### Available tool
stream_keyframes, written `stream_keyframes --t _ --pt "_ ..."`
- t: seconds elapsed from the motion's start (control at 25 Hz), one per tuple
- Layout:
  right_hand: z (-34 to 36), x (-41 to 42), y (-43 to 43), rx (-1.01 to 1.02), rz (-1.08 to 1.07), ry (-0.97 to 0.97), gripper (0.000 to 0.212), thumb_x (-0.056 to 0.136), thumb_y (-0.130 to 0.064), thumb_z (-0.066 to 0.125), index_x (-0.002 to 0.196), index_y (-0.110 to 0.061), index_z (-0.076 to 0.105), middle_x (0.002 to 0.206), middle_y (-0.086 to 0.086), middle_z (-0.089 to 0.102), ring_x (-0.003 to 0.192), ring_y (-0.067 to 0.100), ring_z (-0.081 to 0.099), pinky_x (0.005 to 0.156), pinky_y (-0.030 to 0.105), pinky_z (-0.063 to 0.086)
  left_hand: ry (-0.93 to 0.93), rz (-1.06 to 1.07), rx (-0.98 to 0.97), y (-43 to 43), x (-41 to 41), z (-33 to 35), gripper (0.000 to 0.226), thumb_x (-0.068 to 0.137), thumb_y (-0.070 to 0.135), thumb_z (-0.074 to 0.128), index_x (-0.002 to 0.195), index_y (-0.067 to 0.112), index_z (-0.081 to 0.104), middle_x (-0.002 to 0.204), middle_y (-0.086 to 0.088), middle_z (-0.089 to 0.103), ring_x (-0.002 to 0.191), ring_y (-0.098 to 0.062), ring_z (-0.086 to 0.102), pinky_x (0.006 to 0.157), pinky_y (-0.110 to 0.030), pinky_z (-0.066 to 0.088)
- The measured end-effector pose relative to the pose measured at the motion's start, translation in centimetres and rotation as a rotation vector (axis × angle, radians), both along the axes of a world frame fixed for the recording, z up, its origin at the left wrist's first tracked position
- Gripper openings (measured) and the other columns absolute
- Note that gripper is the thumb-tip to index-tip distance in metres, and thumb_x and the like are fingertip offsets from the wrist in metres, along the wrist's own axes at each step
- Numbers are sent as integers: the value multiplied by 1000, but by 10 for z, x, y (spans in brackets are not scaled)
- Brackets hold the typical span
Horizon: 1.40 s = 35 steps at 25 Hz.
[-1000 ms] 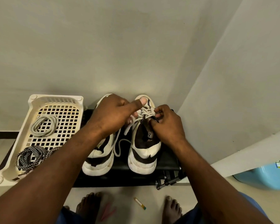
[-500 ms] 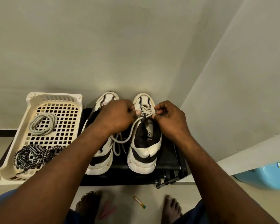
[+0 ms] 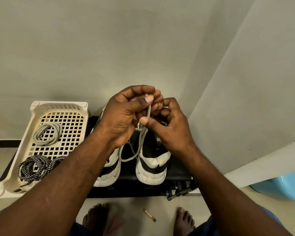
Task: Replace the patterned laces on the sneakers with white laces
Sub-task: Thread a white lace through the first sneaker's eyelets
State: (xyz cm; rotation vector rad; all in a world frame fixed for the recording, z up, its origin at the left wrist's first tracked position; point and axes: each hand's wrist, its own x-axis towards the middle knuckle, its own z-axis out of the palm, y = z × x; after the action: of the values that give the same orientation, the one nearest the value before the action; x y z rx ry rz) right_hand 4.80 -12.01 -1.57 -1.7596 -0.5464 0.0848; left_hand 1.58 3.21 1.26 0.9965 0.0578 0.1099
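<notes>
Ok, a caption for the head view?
Left hand and right hand pinch a white lace above a sneaker.

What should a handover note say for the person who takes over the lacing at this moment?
Left hand pinches the white lace near its end, held upward. Right hand pinches the same lace at the upper eyelets of the right sneaker.
Patterned laces and a coiled spare white lace lie in the basket; the left sneaker stands beside the right one.
Done: patterned laces removed.
To do: finish the right sneaker; probably lace the left one, its eyelets are hidden.
</notes>
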Motion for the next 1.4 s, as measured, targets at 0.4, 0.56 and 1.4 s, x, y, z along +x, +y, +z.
stream_keyframes --t 0.4,0.56,1.4 --pt "9 34 -36 277 -109 222 21 108 -14 52 103 -10 72 75 1 65 59 12 47 59 23 42 298 163 1543 32 9 -25 26 87 13 69 96 34 80 99 8 73 95 -18 70 80 -30 54" --pt "4 27 -27 -3 -58 188 11 105 -11 58 113 -13 65 86 5 77 61 17 61 58 20 48 80 282 1595 13 6 -21 51 83 17 69 130 37 67 141 10 54 108 -19 65 91 -40 56" --pt "-26 37 -41 -260 -282 473 7 89 -9 79 88 -14 75 84 6 76 75 18 75 61 30 61 105 185 1442 -26 20 -61 16 95 35 66 102 28 79 95 6 77 88 -13 70 83 -35 58"
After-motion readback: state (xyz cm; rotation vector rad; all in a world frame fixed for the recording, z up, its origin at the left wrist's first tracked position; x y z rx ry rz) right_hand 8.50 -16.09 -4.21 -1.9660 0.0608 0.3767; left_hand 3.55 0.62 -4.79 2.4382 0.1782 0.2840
